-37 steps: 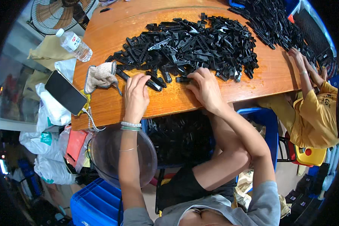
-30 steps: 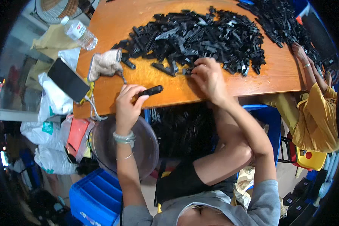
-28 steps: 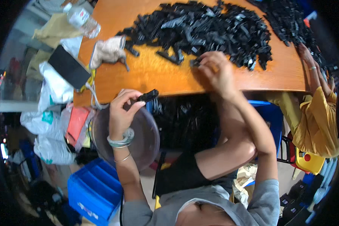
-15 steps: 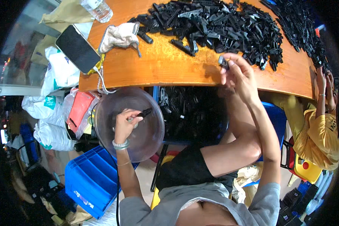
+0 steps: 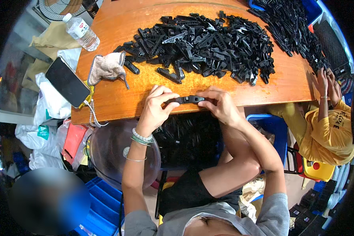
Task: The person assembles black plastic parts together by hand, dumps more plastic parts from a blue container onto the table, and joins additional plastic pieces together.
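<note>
Over the orange-brown wooden table (image 5: 284, 80), left hand (image 5: 157, 107) and right hand (image 5: 223, 106) pinch a slim black plastic piece (image 5: 190, 99). Uneven pressure could dislodge it.

We see a grey short-sleeved shirt (image 5: 177, 220) and black shorts (image 5: 188, 192) at six o'clock, pale beads (image 5: 144, 135) and bangles (image 5: 140, 141) at eight.

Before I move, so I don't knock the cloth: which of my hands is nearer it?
Left. Your left hand is right of the cloth, closer to your body, not touching it; your right hand is farther right, at the right end of the black part.
</note>
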